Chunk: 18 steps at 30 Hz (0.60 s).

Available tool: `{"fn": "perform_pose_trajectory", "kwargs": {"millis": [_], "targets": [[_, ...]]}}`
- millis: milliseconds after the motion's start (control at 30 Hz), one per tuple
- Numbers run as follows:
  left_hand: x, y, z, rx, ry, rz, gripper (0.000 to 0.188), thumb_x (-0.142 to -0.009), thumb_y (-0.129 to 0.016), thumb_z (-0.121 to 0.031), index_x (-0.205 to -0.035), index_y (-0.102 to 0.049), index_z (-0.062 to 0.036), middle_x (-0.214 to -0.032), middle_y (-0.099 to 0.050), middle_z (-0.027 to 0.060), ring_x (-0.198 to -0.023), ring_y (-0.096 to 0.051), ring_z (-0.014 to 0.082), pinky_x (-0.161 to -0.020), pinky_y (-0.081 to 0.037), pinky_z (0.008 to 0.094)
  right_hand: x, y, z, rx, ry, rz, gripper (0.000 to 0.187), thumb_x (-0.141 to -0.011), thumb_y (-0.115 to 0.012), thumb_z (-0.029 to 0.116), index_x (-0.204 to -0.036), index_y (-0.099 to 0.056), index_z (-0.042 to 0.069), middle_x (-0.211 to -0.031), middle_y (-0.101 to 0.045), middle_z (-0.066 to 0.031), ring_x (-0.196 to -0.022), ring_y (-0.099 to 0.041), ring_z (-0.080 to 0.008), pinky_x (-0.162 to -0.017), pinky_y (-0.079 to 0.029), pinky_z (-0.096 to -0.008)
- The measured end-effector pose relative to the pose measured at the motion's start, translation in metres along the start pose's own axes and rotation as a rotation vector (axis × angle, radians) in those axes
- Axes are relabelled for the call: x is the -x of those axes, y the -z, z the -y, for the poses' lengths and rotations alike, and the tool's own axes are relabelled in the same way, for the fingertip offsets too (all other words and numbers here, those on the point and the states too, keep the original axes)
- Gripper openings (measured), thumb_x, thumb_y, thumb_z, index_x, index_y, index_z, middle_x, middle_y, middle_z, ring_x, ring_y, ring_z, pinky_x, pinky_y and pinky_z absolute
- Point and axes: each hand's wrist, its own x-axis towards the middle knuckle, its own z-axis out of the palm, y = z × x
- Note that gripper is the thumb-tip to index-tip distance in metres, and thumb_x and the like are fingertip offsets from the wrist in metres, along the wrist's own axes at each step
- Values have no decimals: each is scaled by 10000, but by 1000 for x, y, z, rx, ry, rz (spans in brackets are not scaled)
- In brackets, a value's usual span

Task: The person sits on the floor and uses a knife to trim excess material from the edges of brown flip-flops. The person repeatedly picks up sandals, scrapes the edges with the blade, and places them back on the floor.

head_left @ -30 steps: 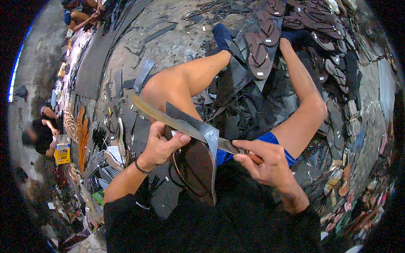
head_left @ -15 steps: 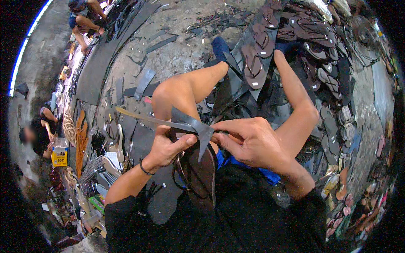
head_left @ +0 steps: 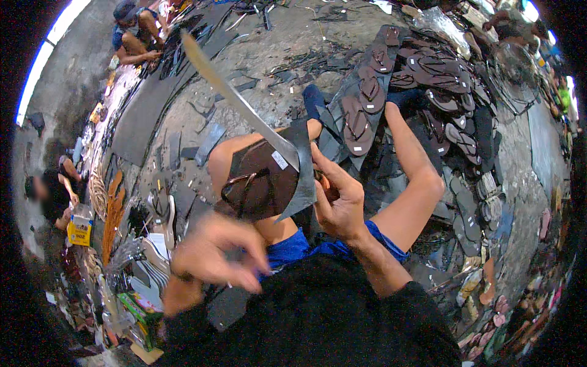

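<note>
A long, slightly curved knife (head_left: 241, 104) points up and left, its lower end running to a grey rubber offcut (head_left: 302, 168). My right hand (head_left: 341, 199) is closed beside that offcut, around the knife's handle end, which its fingers mostly hide. A dark brown flip-flop (head_left: 263, 183) with a thin strap and a small white label lies over my bent left leg, against the blade and offcut. Lower left, my left hand (head_left: 220, 254) is blurred by motion. Its thumb and fingers look apart, and nothing shows in them.
Finished-looking brown flip-flops (head_left: 358, 122) lie in a row between my feet, with a heap of more (head_left: 443, 73) at the right. Rubber scraps (head_left: 211, 144) litter the floor. A yellow container (head_left: 80, 229) stands at left beside a seated person (head_left: 52, 192); another person (head_left: 137, 33) crouches far left.
The knife has swung from nearly level to pointing steeply up and left. My left hand has let go of the flip-flop and moved down. The flip-flop has turned sideways.
</note>
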Motion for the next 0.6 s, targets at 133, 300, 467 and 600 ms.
{"fn": "perform_pose_trajectory", "kwargs": {"millis": [133, 300, 467, 600], "targets": [[-45, -108, 110, 1048, -63, -771, 404, -908, -608, -312, -1200, -572, -35, -1164, -610, 101, -1095, -559, 240, -965, -433, 394, 12, -7, 8, 170, 1, 33, 496, -830, -642, 78, -1314, -534, 73, -775, -559, -95, -628, -533, -179, -605, -462, -278], [-122, -56, 96, 1717, -762, -634, 447, -922, -559, -383, -1236, -556, -65, -1241, -591, 101, -1142, -552, 304, -1017, -413, 464, -12, 9, 16, 367, 191, -134, 535, -821, -659, 86, -1333, -508, 53, -703, -520, -81, -558, -492, -194, -543, -455, -299], [-143, -41, 99, 1534, -328, -919, 425, -910, -584, -362, -1218, -563, -69, -1198, -610, 106, -1095, -586, 279, -969, -463, 443, 14, 12, -21, 440, 167, -310, 379, -860, -652, 136, -1204, -567, 3, -961, -666, -170, -822, -679, -253, -681, -534, -314], [-143, -54, 117, 1564, -263, -970, 355, -897, -614, -315, -1157, -584, -75, -1087, -656, 66, -914, -667, 221, -710, -578, 326, 32, 20, -17, 549, 58, -228, 377, -855, -661, 161, -1187, -583, -1, -942, -662, -179, -800, -671, -298, -680, -542, -348]]}}
